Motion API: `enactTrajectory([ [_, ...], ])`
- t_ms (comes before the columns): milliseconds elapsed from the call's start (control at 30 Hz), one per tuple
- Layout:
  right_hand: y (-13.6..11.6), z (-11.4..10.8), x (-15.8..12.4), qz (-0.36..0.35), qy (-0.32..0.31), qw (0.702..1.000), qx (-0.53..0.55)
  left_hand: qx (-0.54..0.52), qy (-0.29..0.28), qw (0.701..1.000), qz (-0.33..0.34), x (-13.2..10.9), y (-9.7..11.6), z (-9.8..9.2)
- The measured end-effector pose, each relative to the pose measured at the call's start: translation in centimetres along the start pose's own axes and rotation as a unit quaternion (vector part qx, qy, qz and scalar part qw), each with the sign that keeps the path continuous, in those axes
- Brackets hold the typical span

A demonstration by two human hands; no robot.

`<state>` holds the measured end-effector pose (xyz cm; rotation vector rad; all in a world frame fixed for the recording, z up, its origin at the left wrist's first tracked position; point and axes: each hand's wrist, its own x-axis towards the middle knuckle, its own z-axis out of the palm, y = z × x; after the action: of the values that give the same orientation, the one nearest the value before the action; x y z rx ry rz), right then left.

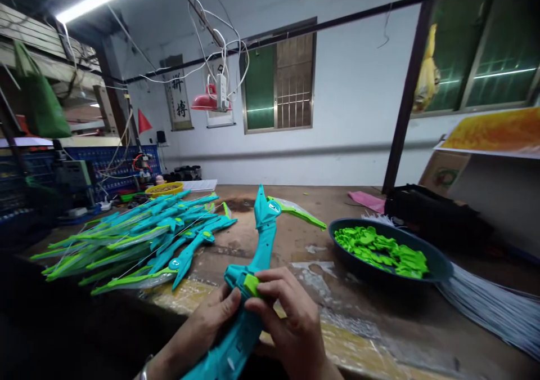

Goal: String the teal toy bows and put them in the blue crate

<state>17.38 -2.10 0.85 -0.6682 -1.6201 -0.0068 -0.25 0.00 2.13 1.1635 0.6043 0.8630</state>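
Note:
A teal plastic toy bow [265, 246] with a bright green limb at its far end stands tilted in front of me, its lower part running out of view. My left hand [210, 319] is closed around its middle from the left, thumb lying on top. From the other side, my right hand [293, 315] pinches a small green plastic piece [252, 285] against the bow's middle. Whether that piece sits fully in the bow cannot be seen. To the right, a dark round basin [441, 267] holds many similar green pieces [371, 245].
Several teal and green toy bows [160, 228] lie heaped on the left of the worn table [358, 318]. White cords [493, 307] spread at the right edge. A yellow basket [177, 188], pink cloth [367, 201] and black bag [434, 214] lie farther back. A red lamp [205, 103] hangs above.

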Motion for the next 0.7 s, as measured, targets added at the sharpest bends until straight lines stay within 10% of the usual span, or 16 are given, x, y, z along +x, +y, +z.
enactTrajectory([
  [367,-0.8,-0.2,0.3,-0.118,-0.028,0.989,-0.081,0.161,0.008,0.987,0.008,-1.4,1.5,0.5],
  [700,-1.2,-0.9,-0.1,-0.069,-0.054,0.995,-0.054,0.256,0.1,0.961,0.003,-1.6,2.3,1.3],
])
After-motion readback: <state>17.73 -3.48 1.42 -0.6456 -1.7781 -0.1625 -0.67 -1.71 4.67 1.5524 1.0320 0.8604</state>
